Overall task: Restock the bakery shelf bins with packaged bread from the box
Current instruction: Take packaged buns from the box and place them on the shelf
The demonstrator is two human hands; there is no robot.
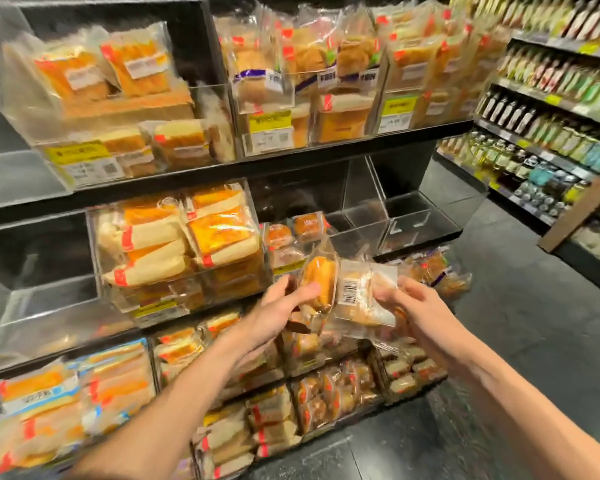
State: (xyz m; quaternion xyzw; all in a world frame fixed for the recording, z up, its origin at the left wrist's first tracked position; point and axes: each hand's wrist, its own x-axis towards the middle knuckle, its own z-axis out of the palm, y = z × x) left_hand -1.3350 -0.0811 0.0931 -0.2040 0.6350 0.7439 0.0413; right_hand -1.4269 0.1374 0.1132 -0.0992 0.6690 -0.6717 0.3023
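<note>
Left hand (284, 306): fingers and thumb curled round a clear-wrapped packet of golden-orange bread (321, 284), which was held on edge in the air. Right hand (418, 306): fingers pinched a second clear packet of paler bread with a white barcode label (362, 296), label facing the camera. The two packets met at their near edges; whether they touched or only overlapped could not be told.

Both packets were off the black middle shelf (392, 254), just in front of the clear acrylic bin of small brown buns (293, 233) near the shelf's middle. To that bin's left stood a clear bin packed with orange-and-white sliced cake packets (187, 244); toward the shelf's right end sat a pair of clear acrylic bins (413, 220). The supply box was not in view.

Judged step: the pair was being carried to a bin, placement not yet made.

Risks noted:
- The film looked slick. A hold on loose wrapper rather than on the loaf could have let a packet slide out onto the dark tiled floor (534, 323).
- The hands held two different products, so either could have landed in the wrong bin.
- Forcing a packet past a bin's front wall could have squashed the soft bread.
</note>
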